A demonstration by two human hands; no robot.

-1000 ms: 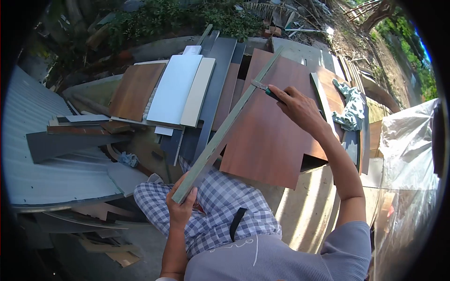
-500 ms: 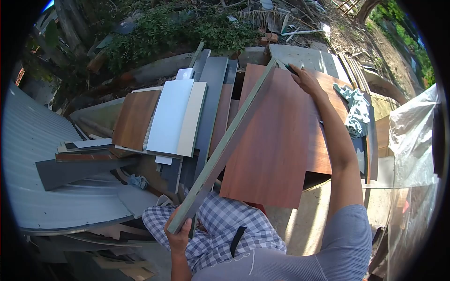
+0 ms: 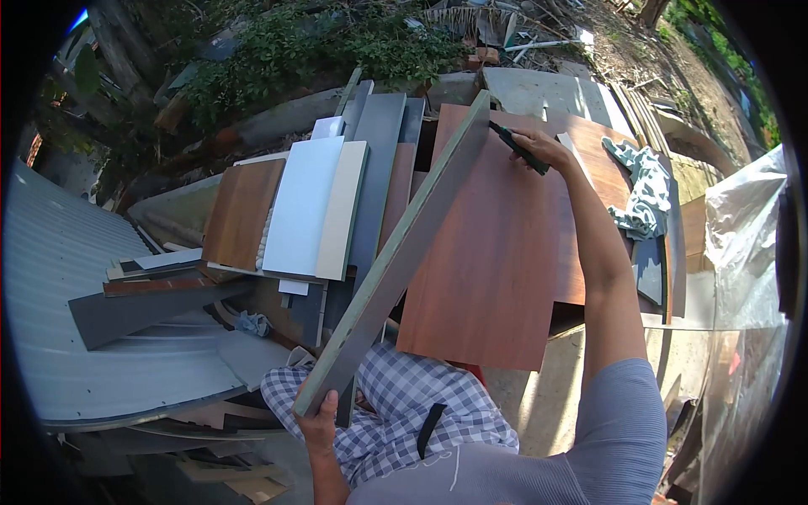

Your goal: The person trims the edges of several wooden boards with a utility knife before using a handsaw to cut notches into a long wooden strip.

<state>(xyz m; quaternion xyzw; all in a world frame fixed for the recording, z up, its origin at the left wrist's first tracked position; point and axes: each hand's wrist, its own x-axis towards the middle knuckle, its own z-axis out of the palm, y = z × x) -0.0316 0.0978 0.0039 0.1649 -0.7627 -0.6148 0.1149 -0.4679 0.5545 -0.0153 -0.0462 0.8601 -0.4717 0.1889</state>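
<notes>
A long narrow grey board (image 3: 404, 240) with a pale green edge slants from my lap up to the far side. My left hand (image 3: 318, 423) grips its near end, thumb on the grey face. In my right hand (image 3: 541, 150) is a dark green-black tool (image 3: 523, 151), perhaps a knife, whose tip is close to the board's far end. Beneath the board lies a wide reddish-brown panel (image 3: 488, 261), with another brown panel (image 3: 571, 252) under it to the right.
To the left are a white panel (image 3: 305, 206), a cream panel (image 3: 341, 219), a brown panel (image 3: 241, 215) and dark grey boards (image 3: 383, 151). A patterned cloth (image 3: 646, 194) lies right. Corrugated metal (image 3: 101, 337) is at far left, clear plastic sheeting (image 3: 745, 244) at far right.
My right hand has moved back and slightly left, showing more of the tool. The long board has tilted so more of its grey face shows, and its far end sits slightly further left.
</notes>
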